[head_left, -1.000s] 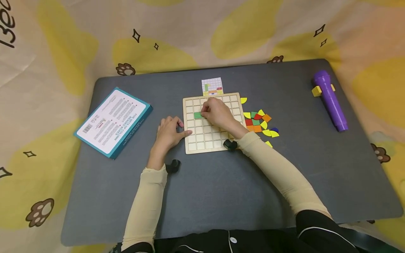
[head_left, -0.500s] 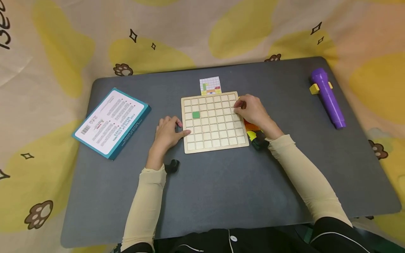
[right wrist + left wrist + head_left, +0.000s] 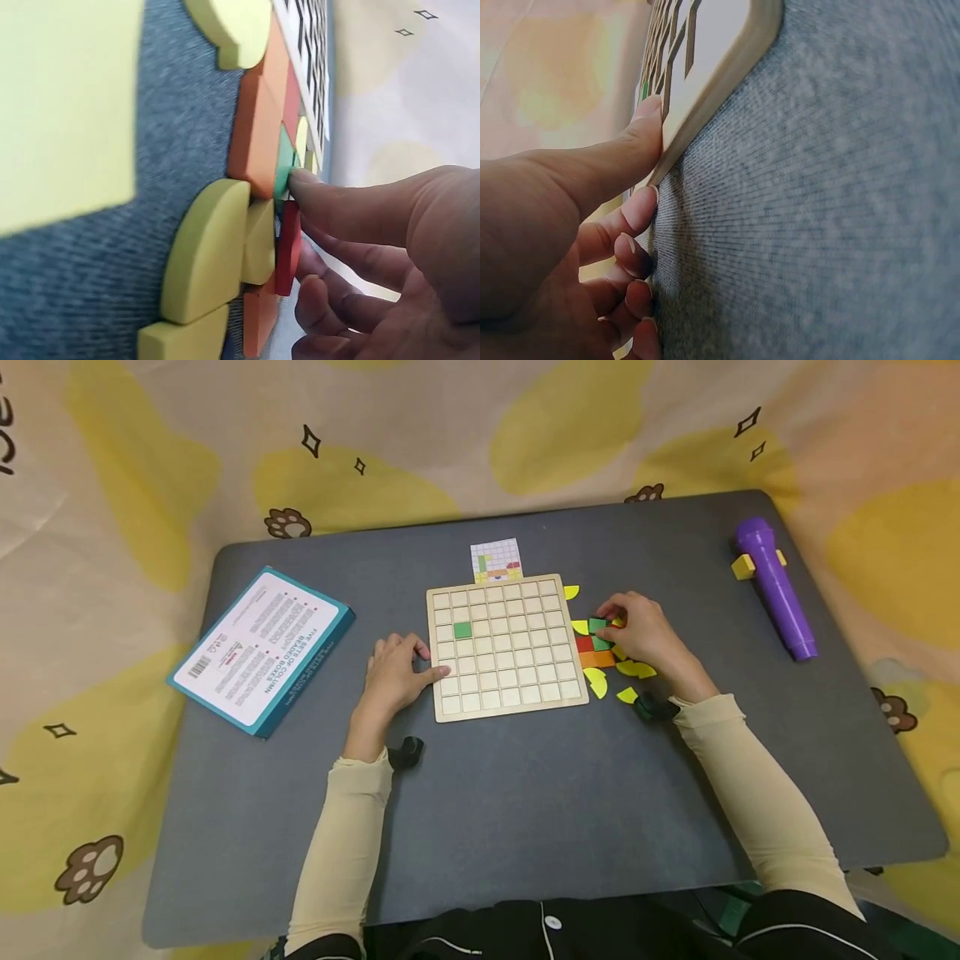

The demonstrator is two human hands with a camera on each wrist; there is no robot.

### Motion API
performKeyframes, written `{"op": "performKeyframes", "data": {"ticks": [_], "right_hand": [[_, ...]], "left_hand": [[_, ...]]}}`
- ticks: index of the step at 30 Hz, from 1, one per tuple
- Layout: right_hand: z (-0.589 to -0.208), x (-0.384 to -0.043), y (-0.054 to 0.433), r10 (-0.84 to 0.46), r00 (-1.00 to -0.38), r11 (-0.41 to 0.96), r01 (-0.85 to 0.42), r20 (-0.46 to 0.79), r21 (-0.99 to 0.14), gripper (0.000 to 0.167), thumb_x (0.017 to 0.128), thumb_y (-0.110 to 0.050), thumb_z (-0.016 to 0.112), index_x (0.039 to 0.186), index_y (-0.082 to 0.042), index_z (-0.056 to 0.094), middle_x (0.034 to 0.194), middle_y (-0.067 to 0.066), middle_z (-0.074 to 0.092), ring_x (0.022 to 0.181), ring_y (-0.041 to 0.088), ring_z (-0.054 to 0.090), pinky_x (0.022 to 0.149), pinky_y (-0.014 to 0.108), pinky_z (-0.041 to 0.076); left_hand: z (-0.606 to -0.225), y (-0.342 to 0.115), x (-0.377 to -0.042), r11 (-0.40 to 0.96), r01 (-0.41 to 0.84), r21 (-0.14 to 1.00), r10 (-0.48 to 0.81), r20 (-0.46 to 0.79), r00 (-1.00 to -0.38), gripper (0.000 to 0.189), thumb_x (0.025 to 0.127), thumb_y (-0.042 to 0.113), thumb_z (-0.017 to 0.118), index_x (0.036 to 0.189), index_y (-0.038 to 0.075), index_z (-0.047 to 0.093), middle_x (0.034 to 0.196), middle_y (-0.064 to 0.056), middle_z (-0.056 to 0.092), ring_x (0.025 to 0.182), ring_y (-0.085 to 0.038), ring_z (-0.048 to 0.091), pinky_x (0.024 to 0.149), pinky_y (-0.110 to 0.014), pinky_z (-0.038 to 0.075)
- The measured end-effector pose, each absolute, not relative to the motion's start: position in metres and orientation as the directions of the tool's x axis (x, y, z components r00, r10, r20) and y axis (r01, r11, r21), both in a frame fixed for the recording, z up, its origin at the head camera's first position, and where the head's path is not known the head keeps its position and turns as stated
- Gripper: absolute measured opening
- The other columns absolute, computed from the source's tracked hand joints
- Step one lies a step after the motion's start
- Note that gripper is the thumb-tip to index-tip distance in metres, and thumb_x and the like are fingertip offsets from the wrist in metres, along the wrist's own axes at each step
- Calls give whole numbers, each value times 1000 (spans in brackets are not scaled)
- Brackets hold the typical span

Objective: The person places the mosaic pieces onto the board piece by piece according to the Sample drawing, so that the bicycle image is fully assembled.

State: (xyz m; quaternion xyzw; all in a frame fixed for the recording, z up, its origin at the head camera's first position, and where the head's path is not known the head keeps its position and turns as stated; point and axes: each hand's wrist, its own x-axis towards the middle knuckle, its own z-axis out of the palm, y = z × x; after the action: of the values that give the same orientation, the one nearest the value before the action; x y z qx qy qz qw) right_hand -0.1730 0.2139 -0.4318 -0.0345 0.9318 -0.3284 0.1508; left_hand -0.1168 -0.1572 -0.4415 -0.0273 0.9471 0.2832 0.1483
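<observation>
A wooden grid board (image 3: 510, 714) lies mid-table with one green square tile (image 3: 462, 630) in a cell. At its left side, my left hand (image 3: 393, 677) rests its thumb on the rim. The left wrist view shows that thumb (image 3: 634, 146) against the board's edge (image 3: 712, 105), with the fingertips low beside it. My right hand (image 3: 645, 631) is over the loose pieces right of the board. Its thumb and index finger pinch a green square tile (image 3: 597, 625) at opposite sides. In the right wrist view, the thumb touches green (image 3: 283, 169), close to a red piece (image 3: 288, 247).
Yellow quarter-circle pieces (image 3: 636, 669), orange squares (image 3: 597, 659) and a red square (image 3: 584, 645) lie around the right hand. A printed pattern card (image 3: 496, 560) sits behind the board. A teal box (image 3: 258, 652) is at left, a purple microphone (image 3: 777, 589) at right.
My right hand has moved right, from the green tile on the board to the loose pieces, leaving that tile in its cell. The left hand stays at the board's left edge.
</observation>
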Motion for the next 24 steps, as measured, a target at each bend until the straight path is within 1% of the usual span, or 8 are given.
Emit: {"op": "performKeyframes", "data": {"ticks": [3, 7, 9, 11, 15, 17, 21, 24], "right_hand": [[-433, -173, 214, -156, -952, 783, 43, -263, -621, 28, 100, -10, 73, 125, 2, 69, 120, 24, 59, 108, 38, 51, 89, 47, 45], [-434, -175, 211, -150, -951, 789, 50, -272, -612, 26, 101, -12, 72, 122, 3, 68, 119, 24, 58, 107, 38, 51, 91, 48, 46], [-434, -176, 209, -146, -953, 790, 51, -268, -611, 23, 101, -11, 73, 118, 3, 67, 117, 24, 58, 105, 38, 52, 90, 47, 47], [-434, -176, 207, -146, -956, 789, 42, -254, -613, 20, 100, -10, 74, 113, 2, 67, 112, 23, 60, 100, 36, 53, 86, 45, 48], [-433, -177, 200, -148, -969, 769, 13, -197, -639, 13, 98, -8, 76, 103, 0, 66, 98, 19, 64, 87, 32, 55, 73, 39, 47], [-432, -178, 195, -135, -978, 754, 1, -157, -657, 11, 98, -7, 75, 101, -1, 67, 95, 18, 64, 84, 31, 55, 70, 37, 46], [-429, -180, 179, -124, -989, 718, -31, -84, -695, 9, 99, -7, 74, 101, -1, 67, 94, 17, 65, 81, 30, 54, 69, 37, 43], [-428, -183, 162, -157, -987, 694, -80, -43, -715, 9, 99, -8, 74, 103, -2, 69, 94, 17, 68, 78, 29, 53, 68, 37, 40]], "left_hand": [[-442, -158, -117, 840, -136, 525, 33, -300, -953, 42, 97, 43, 78, 109, 9, 58, 109, -13, 46, 107, -32, 37, 92, -46, 29], [-442, -159, -117, 842, -133, 523, 34, -298, -954, 42, 97, 43, 78, 110, 9, 58, 109, -13, 46, 107, -32, 37, 92, -46, 29], [-442, -159, -117, 843, -130, 523, 35, -294, -955, 42, 97, 44, 78, 110, 9, 58, 109, -13, 47, 107, -32, 37, 92, -45, 29], [-442, -159, -117, 844, -127, 522, 37, -292, -956, 42, 97, 44, 78, 110, 9, 58, 109, -13, 47, 107, -32, 37, 92, -45, 29], [-442, -159, -117, 845, -127, 519, 36, -292, -956, 43, 97, 44, 78, 111, 9, 58, 110, -13, 47, 108, -32, 37, 93, -46, 30], [-442, -159, -117, 846, -128, 518, 35, -294, -955, 43, 97, 44, 78, 111, 9, 58, 111, -13, 47, 109, -32, 37, 93, -46, 30], [-442, -158, -117, 847, -129, 516, 35, -297, -954, 43, 97, 45, 77, 112, 9, 58, 111, -13, 47, 109, -32, 37, 94, -47, 30], [-443, -158, -117, 848, -131, 514, 34, -298, -954, 43, 97, 44, 78, 111, 9, 58, 111, -13, 47, 109, -32, 37, 94, -46, 30]]}}
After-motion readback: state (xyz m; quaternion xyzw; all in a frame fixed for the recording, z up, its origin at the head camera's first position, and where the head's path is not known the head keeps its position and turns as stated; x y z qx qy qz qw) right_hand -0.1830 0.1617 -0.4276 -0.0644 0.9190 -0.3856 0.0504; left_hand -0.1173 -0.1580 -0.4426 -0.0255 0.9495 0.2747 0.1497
